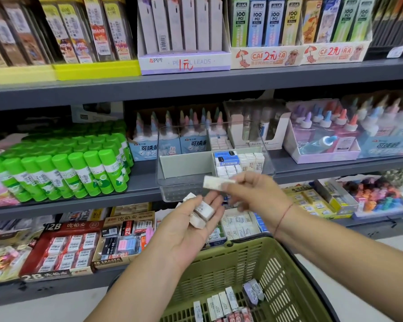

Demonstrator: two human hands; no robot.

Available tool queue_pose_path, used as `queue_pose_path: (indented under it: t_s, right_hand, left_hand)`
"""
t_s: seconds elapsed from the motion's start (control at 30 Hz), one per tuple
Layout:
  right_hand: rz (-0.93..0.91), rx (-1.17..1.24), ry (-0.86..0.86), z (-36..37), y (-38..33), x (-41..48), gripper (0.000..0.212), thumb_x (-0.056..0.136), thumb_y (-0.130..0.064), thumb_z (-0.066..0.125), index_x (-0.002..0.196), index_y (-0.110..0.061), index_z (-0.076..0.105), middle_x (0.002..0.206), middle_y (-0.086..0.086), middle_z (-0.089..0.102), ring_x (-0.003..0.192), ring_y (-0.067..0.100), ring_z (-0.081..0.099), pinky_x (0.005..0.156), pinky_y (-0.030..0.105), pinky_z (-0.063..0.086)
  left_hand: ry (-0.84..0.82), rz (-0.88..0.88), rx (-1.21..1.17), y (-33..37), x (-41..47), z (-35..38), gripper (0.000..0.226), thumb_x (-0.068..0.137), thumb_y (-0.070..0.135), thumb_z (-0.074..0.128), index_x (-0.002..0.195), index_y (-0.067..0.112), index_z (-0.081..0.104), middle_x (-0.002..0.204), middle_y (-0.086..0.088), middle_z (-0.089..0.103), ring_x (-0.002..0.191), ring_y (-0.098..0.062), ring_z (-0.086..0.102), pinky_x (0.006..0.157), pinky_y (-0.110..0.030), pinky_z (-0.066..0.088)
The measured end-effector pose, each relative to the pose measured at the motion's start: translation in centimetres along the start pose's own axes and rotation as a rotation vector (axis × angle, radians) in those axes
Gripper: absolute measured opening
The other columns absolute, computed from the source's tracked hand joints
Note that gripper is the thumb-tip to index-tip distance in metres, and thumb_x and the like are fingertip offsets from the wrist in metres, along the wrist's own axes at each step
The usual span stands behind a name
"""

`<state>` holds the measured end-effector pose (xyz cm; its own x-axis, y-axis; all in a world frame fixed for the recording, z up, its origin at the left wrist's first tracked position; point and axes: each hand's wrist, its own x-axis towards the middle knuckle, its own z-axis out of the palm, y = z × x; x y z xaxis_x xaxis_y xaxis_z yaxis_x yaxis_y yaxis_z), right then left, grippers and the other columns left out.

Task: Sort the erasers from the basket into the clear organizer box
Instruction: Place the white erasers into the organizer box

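My left hand (pixel 191 226) lies palm up below the clear organizer box (pixel 172 182), cupping several white erasers (pixel 199 212). Just in front of the box's near wall, my right hand (pixel 249 194) pinches one white eraser (pixel 215 182) between thumb and fingers. The box stands on the middle shelf, with a grey divider inside. Its right compartments hold blue-sleeved and white erasers (pixel 237 162); the left front compartment looks bare. The green basket (pixel 277 270) sits low at the front, with several erasers (pixel 226 300) lying on its bottom.
Green glue sticks (pixel 63 168) stand on the shelf left of the box. Boxes of liquid glue bottles (pixel 323 135) fill the shelf behind and to the right. Eraser display cartons (pixel 68 247) line the lower shelf. Pencil-lead packs (pixel 184 31) fill the top shelf.
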<state>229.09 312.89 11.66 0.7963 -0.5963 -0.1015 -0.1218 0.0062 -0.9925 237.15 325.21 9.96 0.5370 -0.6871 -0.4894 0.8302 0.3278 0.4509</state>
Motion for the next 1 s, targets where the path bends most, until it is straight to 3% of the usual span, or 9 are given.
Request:
queue_pose_path:
  t_s: [0.07, 0.2, 0.3, 0.37, 0.57, 0.73, 0.83, 1.0]
  right_hand:
    - [-0.12, -0.12, 0.058, -2.5, -1.6, 1.5, 0.01, 0.081, -0.009, 0.071, 0.088, -0.004, 0.066, 0.068, 0.004, 0.066, 0.054, 0.007, 0.059, 0.047, 0.014, 0.046]
    - [-0.369, -0.736, 0.16, -7.9, -4.1, 5.2, 0.007, 0.079, -0.017, 0.075, 0.079, -0.021, 0.069, 0.069, -0.006, 0.065, 0.06, 0.005, 0.056, 0.061, 0.017, 0.047]
    - [-0.414, -1.16, 0.087, -9.7, -3.7, 7.8, 0.008, 0.082, -0.024, 0.072, 0.089, -0.02, 0.073, 0.081, -0.006, 0.068, 0.073, 0.009, 0.058, 0.071, 0.021, 0.043]
    - [-0.423, -1.307, 0.019, -9.6, -2.8, 9.3, 0.014, 0.084, -0.027, 0.07, 0.095, -0.018, 0.073, 0.09, -0.003, 0.071, 0.078, 0.01, 0.059, 0.075, 0.022, 0.045]
    - [-0.458, -1.417, 0.008, -8.4, -0.8, 11.7, 0.015, 0.081, -0.033, 0.071, 0.091, -0.023, 0.068, 0.089, -0.006, 0.07, 0.08, 0.012, 0.06, 0.077, 0.031, 0.052]
    - [-0.438, -1.35, -0.009, -9.1, -0.2, 11.8, 0.018, 0.078, -0.03, 0.076, 0.089, -0.019, 0.068, 0.08, -0.007, 0.063, 0.072, 0.009, 0.054, 0.066, 0.019, 0.039]
    - [-0.383, -1.253, -0.051, -9.6, -1.2, 11.7, 0.015, 0.075, -0.027, 0.079, 0.082, -0.019, 0.068, 0.076, -0.009, 0.063, 0.069, 0.006, 0.056, 0.062, 0.017, 0.041]
    - [-0.465, -1.536, -0.023, -9.1, -1.8, 12.6, 0.016, 0.079, -0.038, 0.073, 0.084, -0.025, 0.064, 0.083, -0.01, 0.054, 0.08, 0.01, 0.05, 0.075, 0.024, 0.032]
  left_hand:
    - [-0.02, -0.015, -0.022, 0.2, 0.1, 0.0, 0.011, 0.098, -0.001, 0.041, 0.108, -0.002, 0.047, 0.099, -0.028, 0.07, 0.092, -0.036, 0.068, 0.076, -0.047, 0.052]
    - [-0.07, -0.07, -0.024, 0.1, -0.1, -0.1, 0.012, 0.092, -0.001, 0.052, 0.104, -0.003, 0.051, 0.101, -0.028, 0.069, 0.086, -0.035, 0.071, 0.07, -0.047, 0.06]
    - [-0.071, -0.105, -0.012, -0.1, -0.3, 0.0, 0.037, 0.07, 0.001, 0.066, 0.105, -0.008, 0.058, 0.099, -0.027, 0.07, 0.083, -0.034, 0.072, 0.064, -0.046, 0.06]
    - [-0.053, -0.11, 0.002, -0.1, -0.3, 0.1, 0.039, 0.065, 0.002, 0.068, 0.102, -0.01, 0.061, 0.097, -0.027, 0.07, 0.081, -0.033, 0.072, 0.061, -0.043, 0.06]
    - [-0.032, -0.12, 0.023, 0.0, -0.1, 0.0, 0.039, 0.066, 0.003, 0.069, 0.102, -0.01, 0.062, 0.095, -0.025, 0.071, 0.077, -0.032, 0.073, 0.055, -0.038, 0.06]
    - [-0.032, -0.13, 0.038, 0.0, -0.2, 0.1, 0.039, 0.065, 0.002, 0.069, 0.101, -0.01, 0.063, 0.095, -0.025, 0.071, 0.076, -0.031, 0.073, 0.056, -0.039, 0.06]
    - [-0.035, -0.128, 0.042, 0.1, -0.3, 0.1, 0.039, 0.065, 0.002, 0.069, 0.101, -0.01, 0.063, 0.094, -0.025, 0.071, 0.076, -0.031, 0.073, 0.056, -0.039, 0.06]
    - [-0.021, -0.123, 0.051, 0.0, -0.3, -0.1, 0.039, 0.064, 0.002, 0.069, 0.1, -0.011, 0.063, 0.094, -0.025, 0.071, 0.075, -0.031, 0.073, 0.058, -0.04, 0.06]
